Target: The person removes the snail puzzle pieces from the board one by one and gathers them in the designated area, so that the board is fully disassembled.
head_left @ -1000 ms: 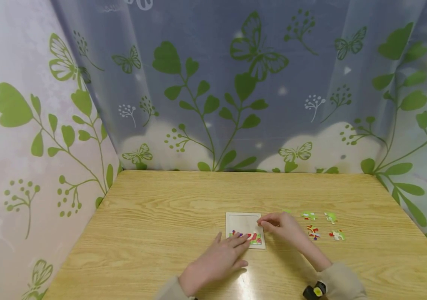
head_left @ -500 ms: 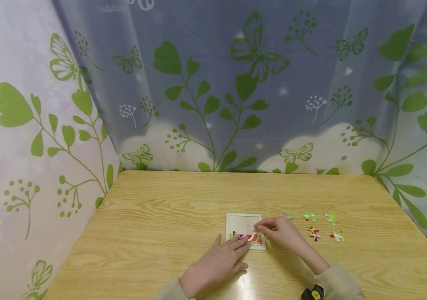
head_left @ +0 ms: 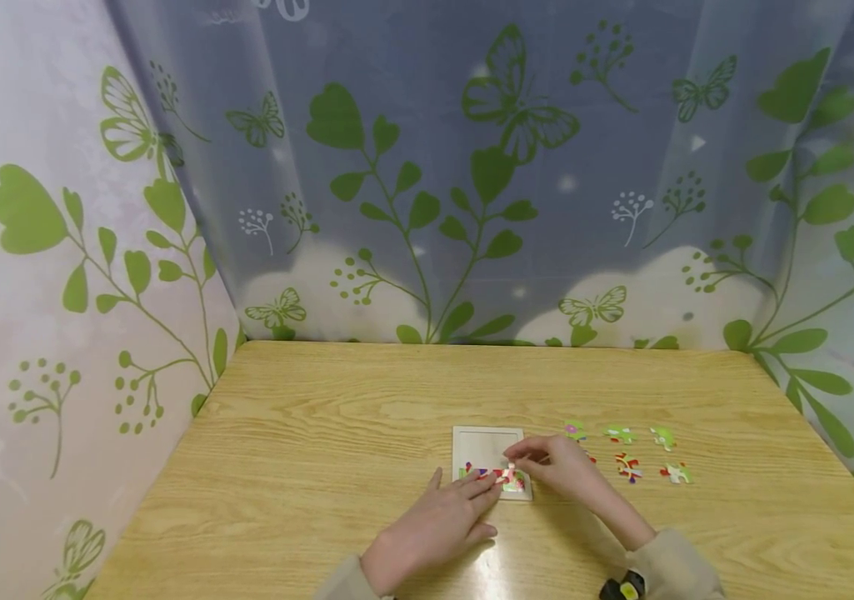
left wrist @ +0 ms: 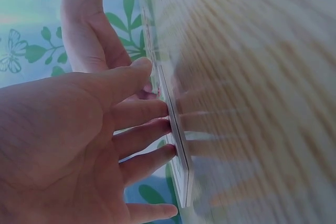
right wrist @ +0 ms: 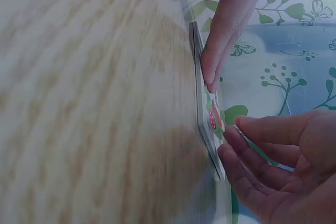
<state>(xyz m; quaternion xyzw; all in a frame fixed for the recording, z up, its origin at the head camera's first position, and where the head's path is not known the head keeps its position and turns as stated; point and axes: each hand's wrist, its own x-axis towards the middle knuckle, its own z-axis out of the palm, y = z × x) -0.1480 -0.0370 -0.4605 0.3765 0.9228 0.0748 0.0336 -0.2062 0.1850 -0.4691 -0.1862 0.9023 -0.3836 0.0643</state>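
Note:
A square puzzle board (head_left: 482,440) with a raised pale rim lies on the table, its near rows filled with red, green and white puzzle pieces (head_left: 520,483). Across the near left of these pieces rest the outstretched fingers of my left hand (head_left: 441,515); in the left wrist view several fingertips touch the board's edge. Over the board's right side, my right hand (head_left: 563,468) pinches a puzzle piece (right wrist: 238,128) between thumb and fingertips. That piece shows only as a thin edge in the right wrist view, so its print is hidden.
Loose puzzle pieces lie in two rows right of the board, among them a green one with a pink flower (head_left: 573,429) and a red and yellow one (head_left: 627,467). Another is partly behind my right hand. Patterned curtains (head_left: 427,208) rise beyond the wooden table (head_left: 322,417).
My right hand has moved slightly left and down from the board's right edge to over the placed pieces, uncovering the pink-flower piece. My left hand has stayed in place.

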